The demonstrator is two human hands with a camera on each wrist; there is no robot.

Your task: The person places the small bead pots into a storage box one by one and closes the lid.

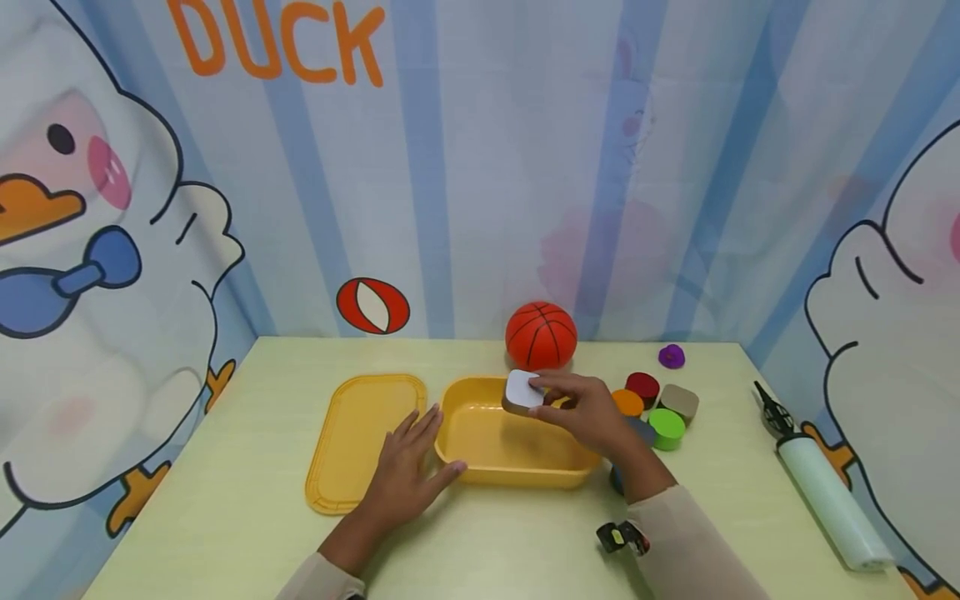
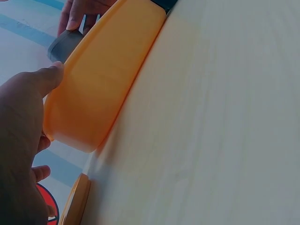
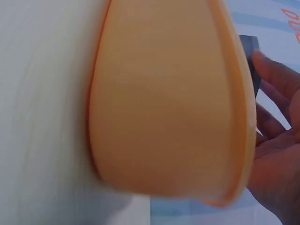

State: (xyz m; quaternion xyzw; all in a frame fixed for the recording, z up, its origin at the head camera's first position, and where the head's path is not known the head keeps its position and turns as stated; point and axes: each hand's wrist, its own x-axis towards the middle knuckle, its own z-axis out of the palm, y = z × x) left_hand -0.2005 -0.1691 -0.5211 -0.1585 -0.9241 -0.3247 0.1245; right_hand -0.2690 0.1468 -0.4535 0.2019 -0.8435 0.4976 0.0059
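A yellow plastic tub point(image 1: 517, 477) stands without its lid in the middle of the table. Over its far side, my right hand point(image 1: 592, 408) pinches a small rounded-square block point(image 1: 523, 390), white on top and dark at the side, between thumb and fingers. The right wrist view shows the dark block point(image 3: 250, 56) partly hidden behind the tub wall point(image 3: 164, 103). My left hand point(image 1: 408, 467) rests at the tub's left end with its fingers extended. In the left wrist view its thumb point(image 2: 49, 77) touches the rim of the tub point(image 2: 103, 70).
A matching yellow lid point(image 1: 360, 442) lies left of the tub. At right are several coloured round and square pieces, among them green point(image 1: 667, 428), orange point(image 1: 627, 403) and dark red point(image 1: 642, 389). Behind are a basketball point(image 1: 541, 336) and a small purple piece point(image 1: 672, 357). A pale green tube point(image 1: 832, 504) lies far right.
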